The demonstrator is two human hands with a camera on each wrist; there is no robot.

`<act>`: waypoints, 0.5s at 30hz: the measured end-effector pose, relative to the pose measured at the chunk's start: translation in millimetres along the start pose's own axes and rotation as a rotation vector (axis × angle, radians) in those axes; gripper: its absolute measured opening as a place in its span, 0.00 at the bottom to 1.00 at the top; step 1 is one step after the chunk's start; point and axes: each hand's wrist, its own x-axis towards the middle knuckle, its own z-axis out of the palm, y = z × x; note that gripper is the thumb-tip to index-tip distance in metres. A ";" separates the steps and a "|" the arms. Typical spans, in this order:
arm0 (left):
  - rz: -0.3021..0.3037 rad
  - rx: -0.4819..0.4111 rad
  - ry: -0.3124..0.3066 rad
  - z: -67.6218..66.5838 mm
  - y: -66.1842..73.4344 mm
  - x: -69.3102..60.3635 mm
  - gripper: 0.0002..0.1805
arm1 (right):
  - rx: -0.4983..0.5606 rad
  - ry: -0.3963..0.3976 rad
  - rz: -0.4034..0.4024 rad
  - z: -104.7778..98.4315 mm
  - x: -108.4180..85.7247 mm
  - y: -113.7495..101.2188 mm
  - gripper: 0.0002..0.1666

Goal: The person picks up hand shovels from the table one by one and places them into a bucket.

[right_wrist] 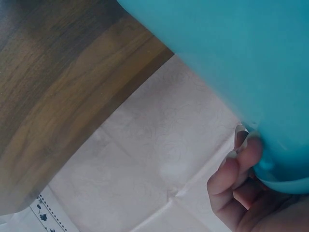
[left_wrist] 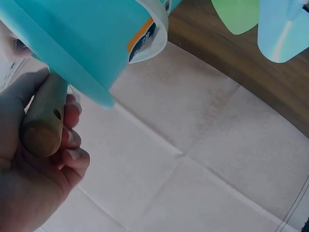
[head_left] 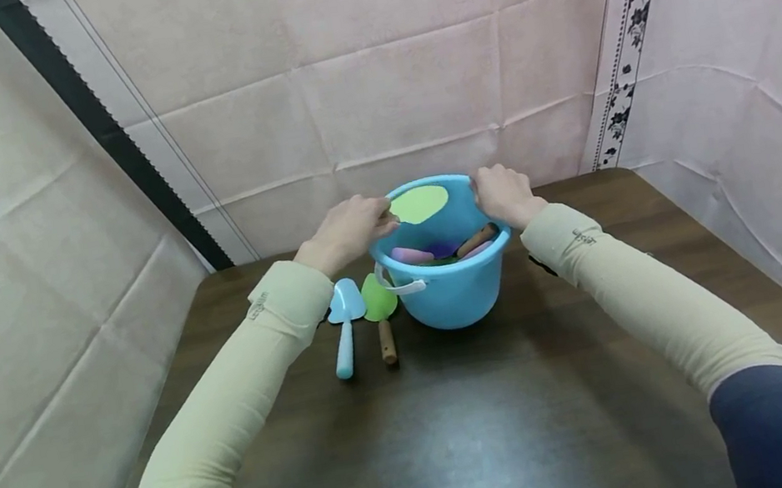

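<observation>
A light-blue bucket [head_left: 453, 295] stands upright near the back of the brown table. My left hand [head_left: 350, 231] grips the wooden handle [left_wrist: 46, 113] of a toy shovel at the bucket's left rim. Its pale green blade [head_left: 419, 204] shows over the bucket's opening. On the opposite side, my right hand [head_left: 505, 191] holds the bucket's rim, its fingers curled against the outer wall in the right wrist view. Inside the bucket lie a pink handle [head_left: 411, 255], a brown wooden handle [head_left: 477, 239] and other pieces, partly hidden by the wall.
Left of the bucket, a blue toy shovel [head_left: 345, 310] and a green one with a wooden handle [head_left: 380, 300] lie side by side on the table [head_left: 465, 435]. The bucket's white carrying handle [head_left: 401, 286] hangs down in front. Pale patterned cloth [head_left: 407, 98] hangs behind and beside the table.
</observation>
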 end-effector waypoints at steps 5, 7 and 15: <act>0.050 0.022 -0.065 -0.3 5.6 9.8 0.12 | -0.011 0.003 0.001 -0.4 0.7 0.2 0.17; 0.061 0.046 -0.077 -0.2 8.5 13.8 0.13 | -0.006 0.004 0.001 -0.2 1.0 0.1 0.17; 0.091 0.112 -0.098 7.5 18.2 28.2 0.12 | 0.015 0.001 0.001 0.4 -0.3 -0.6 0.14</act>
